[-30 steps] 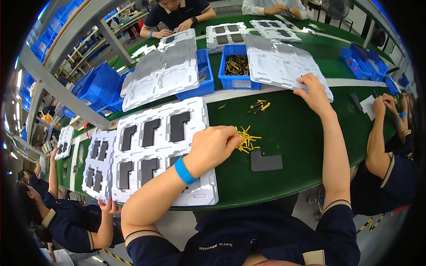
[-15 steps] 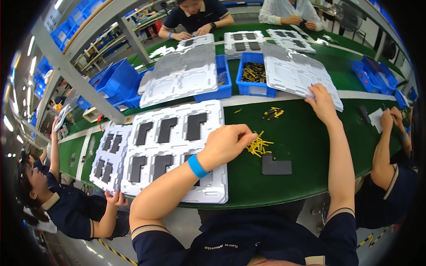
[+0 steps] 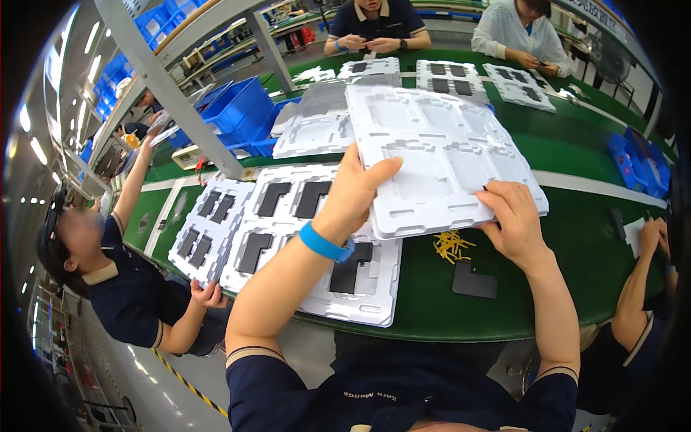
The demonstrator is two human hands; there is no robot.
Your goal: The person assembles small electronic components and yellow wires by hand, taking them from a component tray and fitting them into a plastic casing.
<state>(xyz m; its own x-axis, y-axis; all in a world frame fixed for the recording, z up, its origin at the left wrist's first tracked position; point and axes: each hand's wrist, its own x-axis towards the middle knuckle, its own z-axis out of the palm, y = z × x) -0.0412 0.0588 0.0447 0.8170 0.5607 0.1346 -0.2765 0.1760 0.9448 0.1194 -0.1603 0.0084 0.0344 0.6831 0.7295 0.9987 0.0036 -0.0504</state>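
My left hand grips the left edge of an empty white plastic tray, its thumb over the top. On the near right corner, my right hand is closed, with a small dark tip at its fingers. The tray is raised and tilted above the green table. Beneath my left forearm, another white tray holds black L-shaped parts, some hidden by my arm. A loose black L-shaped part and a pile of yellow strips lie below the raised tray.
Stacked clear and white trays lie behind on the left, near blue bins. A metal post rises at the left. A co-worker there holds a tray of black parts. Co-workers sit across the table and at the right, near blue bins.
The white tray has come off its place at the back right and moved left and nearer. My left hand has left the yellow strips and taken its left edge. The view has shifted.
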